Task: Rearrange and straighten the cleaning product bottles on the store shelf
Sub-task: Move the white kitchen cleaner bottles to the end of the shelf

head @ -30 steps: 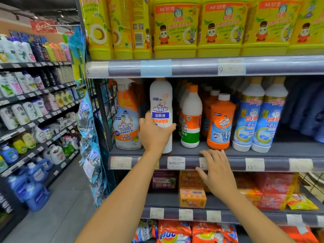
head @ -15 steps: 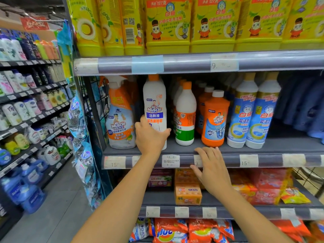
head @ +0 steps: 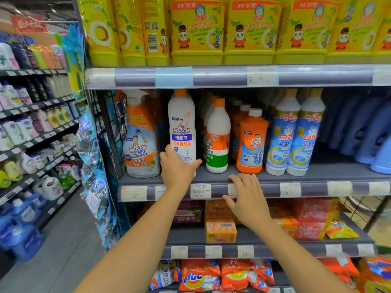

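Observation:
On the middle shelf [head: 317,176] a tall white Mr Muscle toilet-cleaner bottle [head: 182,125] with an orange cap stands upright at the front edge. My left hand [head: 176,169] grips its base. To its left stands a Mr Muscle spray bottle [head: 141,142]. To its right stand a white bottle with an orange and green label [head: 218,140], an orange drain-cleaner bottle [head: 251,142] and two blue-labelled white bottles [head: 294,134]. My right hand [head: 246,197] rests flat, fingers straight, on the shelf's front rail below the orange bottle.
Yellow dish-soap jugs [head: 249,30] fill the shelf above. Soap boxes [head: 220,230] and red packs lie on the shelf below, detergent bags [head: 198,275] under that. Hanging packets [head: 93,166] line the shelf end at left. Another stocked shelf unit [head: 31,123] flanks the aisle floor.
Both hands hold nearly the same places. My left hand stays on the white bottle's base, which stands a little closer to the front edge; the view has shifted slightly.

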`<state>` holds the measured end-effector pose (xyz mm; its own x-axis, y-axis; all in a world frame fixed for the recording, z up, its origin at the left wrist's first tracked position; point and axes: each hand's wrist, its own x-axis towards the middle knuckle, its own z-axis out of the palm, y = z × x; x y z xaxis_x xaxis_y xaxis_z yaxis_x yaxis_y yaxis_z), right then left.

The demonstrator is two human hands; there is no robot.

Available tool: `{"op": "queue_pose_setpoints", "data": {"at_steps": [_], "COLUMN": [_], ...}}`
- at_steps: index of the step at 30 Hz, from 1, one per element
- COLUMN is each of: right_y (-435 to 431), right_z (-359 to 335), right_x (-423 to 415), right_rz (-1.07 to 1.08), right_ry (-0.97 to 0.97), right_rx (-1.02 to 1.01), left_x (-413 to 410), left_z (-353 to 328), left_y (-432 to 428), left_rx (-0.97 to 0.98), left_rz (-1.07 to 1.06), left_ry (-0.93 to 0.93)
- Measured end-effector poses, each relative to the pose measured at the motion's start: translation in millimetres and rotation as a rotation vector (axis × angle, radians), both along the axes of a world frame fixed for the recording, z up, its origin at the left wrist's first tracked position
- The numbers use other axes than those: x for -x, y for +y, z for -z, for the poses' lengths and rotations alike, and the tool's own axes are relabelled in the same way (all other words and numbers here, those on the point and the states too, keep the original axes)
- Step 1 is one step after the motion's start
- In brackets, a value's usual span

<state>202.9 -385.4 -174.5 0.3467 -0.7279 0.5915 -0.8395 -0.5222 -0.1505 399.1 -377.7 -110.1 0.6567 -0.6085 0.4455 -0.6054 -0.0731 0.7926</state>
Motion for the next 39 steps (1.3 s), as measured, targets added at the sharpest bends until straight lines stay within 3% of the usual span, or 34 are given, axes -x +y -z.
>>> {"op": "queue_pose_setpoints", "data": {"at_steps": [2, 8, 10, 18, 31, 35, 39], "right_y": [2.2, -8.2, -19.4, -46.0, -64.1, -60.4, -49.6], "right_z": [-8.9, -48.6, -59.8, -67.3, -67.7, -64.0, -54.3], "right_x": [-6.0, -55.2, -73.2, -102.5, -57.9, -56.5, -58.4], "right_rz": [0.006, -0.044, 0.006, 0.274, -0.203, -0.186, -0.016], "right_ry": [-0.076, -0.635, -0.742, -0.695, -0.730, -0.677, -0.599], "right_rx": [-0.051, -0.321, -0.390, -0.311, -0.556, -0.568, -0.447], "left_x": [-1.0, -8.0, -9.7, -19.9, -25.1, -25.1, -24.4], "left_z": [0.8, 7.5, 10.6, 17.9, 24.6, 24.9, 24.7], "left_y": [0.8, 11.7, 16.4, 29.2, 33.1, 33.3, 34.2], "left_rx": [-0.011, -0.094, -0.098, -0.138, -0.136, -0.145, -0.153], "left_rz": [0.042, 0.120, 0.139, 0.181, 0.194, 0.199, 0.193], "left_ry": [0.011, -0.006, -0.040, -0.136, -0.179, -0.188, -0.205]}}
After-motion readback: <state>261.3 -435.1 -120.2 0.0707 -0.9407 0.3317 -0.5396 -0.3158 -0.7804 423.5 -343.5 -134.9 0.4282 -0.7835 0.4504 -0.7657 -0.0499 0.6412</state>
